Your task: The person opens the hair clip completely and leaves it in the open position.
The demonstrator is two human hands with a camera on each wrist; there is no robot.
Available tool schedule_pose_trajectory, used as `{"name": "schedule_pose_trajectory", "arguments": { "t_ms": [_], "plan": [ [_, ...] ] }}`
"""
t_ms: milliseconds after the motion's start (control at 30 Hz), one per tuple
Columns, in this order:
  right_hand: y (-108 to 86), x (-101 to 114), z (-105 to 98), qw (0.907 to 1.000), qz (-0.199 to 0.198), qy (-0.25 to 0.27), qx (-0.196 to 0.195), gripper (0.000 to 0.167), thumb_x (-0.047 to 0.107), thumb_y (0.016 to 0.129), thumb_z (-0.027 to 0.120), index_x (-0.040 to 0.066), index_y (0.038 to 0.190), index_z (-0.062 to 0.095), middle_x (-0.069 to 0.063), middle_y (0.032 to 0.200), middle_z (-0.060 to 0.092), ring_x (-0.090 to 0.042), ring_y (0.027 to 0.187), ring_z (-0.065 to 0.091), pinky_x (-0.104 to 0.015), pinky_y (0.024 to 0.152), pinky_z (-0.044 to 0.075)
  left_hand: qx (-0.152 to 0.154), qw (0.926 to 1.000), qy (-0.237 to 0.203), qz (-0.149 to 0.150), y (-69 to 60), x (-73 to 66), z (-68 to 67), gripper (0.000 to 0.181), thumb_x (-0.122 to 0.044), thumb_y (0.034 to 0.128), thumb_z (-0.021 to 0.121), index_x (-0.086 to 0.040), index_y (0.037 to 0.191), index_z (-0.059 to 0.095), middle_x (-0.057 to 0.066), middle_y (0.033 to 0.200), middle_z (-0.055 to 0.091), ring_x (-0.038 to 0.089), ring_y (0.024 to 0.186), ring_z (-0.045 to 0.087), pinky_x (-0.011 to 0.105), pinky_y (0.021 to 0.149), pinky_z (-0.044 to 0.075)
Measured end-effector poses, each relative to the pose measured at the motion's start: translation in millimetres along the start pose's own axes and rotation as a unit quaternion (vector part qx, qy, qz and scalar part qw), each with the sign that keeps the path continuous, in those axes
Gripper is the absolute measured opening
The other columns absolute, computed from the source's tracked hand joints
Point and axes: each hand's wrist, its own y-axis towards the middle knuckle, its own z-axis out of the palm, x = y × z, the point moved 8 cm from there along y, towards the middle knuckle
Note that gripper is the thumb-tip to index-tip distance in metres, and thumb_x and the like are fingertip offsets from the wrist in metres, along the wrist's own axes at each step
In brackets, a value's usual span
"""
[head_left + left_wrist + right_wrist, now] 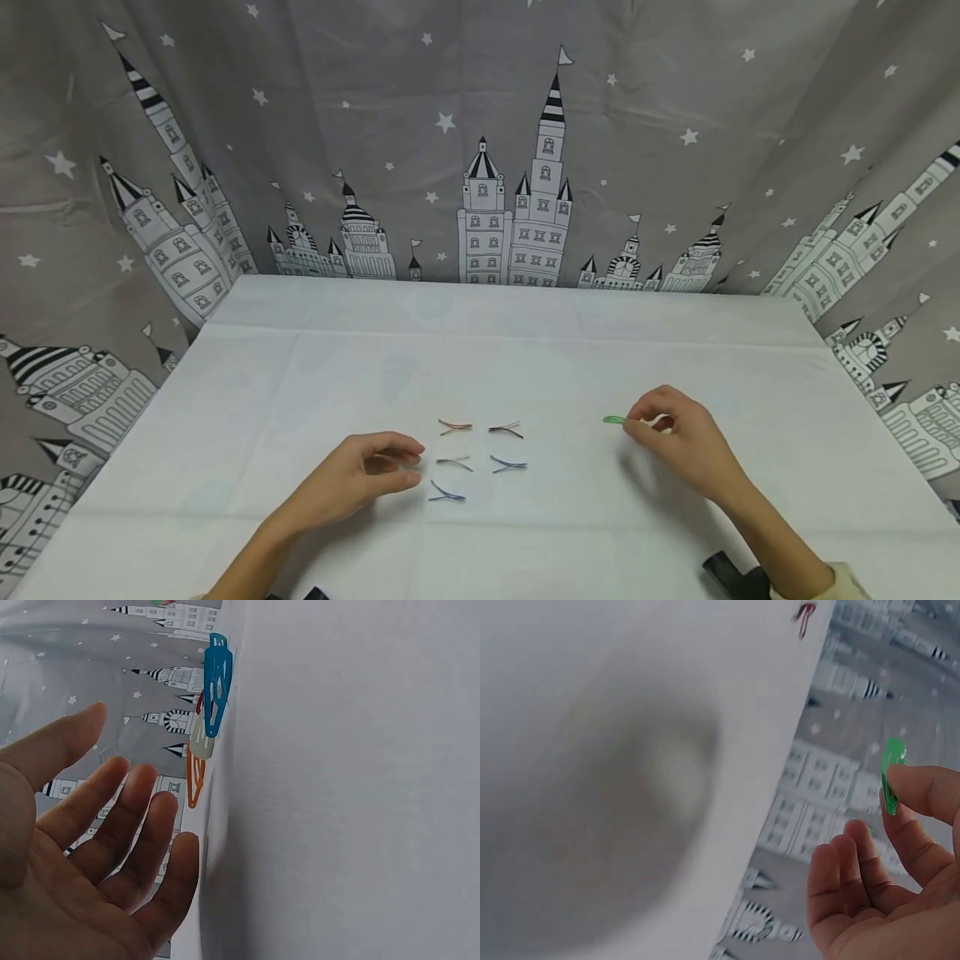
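Observation:
Between thumb and index finger, my right hand (686, 437) pinches a green snap hair clip (892, 774) above the right part of the white table. My left hand (360, 475) holds nothing, its fingers loosely bent just left of several hair clips on the cloth. These are an orange clip (455, 427), a dark red clip (506, 429), a pale clip (454, 462), a blue clip (509, 464) and another blue clip (447, 495) nearest me. In the left wrist view, the orange clip (195, 776) and a blue clip (217, 686) show beyond the fingertips.
A white cloth (360, 350) with fold lines covers the table. Behind and at both sides hangs a grey curtain (495, 92) printed with castles and stars. Dark wrist-worn devices show at the lower edge, such as the right one (731, 575).

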Motion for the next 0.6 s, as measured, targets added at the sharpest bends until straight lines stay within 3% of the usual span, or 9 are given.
{"name": "schedule_pose_trajectory", "arguments": {
  "t_ms": [333, 600],
  "plan": [
    [-9.2, 27.5, 24.5, 0.9990, -0.020, 0.029, 0.028, 0.023, 0.000, 0.083, 0.073, 0.021, 0.078, 0.067, 0.009, 0.088, 0.060, -0.011, 0.084, 0.058, -0.030, 0.073, 0.053, 0.004, 0.9999, -0.003, 0.011, 5.8, -5.7, 8.7, 0.029, -0.029, 0.0911, 0.072, -0.011, 0.113, 0.070, 0.001, 0.107, 0.069, 0.023, 0.101, 0.062, 0.032, 0.090, 0.050],
    [-16.1, 47.4, 45.8, 0.9964, -0.029, 0.056, 0.057, 0.027, 0.001, 0.084, 0.071, 0.025, 0.076, 0.064, 0.010, 0.090, 0.059, -0.010, 0.087, 0.057, -0.033, 0.076, 0.052, 0.017, 0.9995, -0.017, 0.022, 13.6, -20.4, 19.2, 0.030, -0.029, 0.0910, 0.073, -0.008, 0.112, 0.070, 0.004, 0.111, 0.069, 0.024, 0.101, 0.064, 0.034, 0.091, 0.051]
  ]
}}
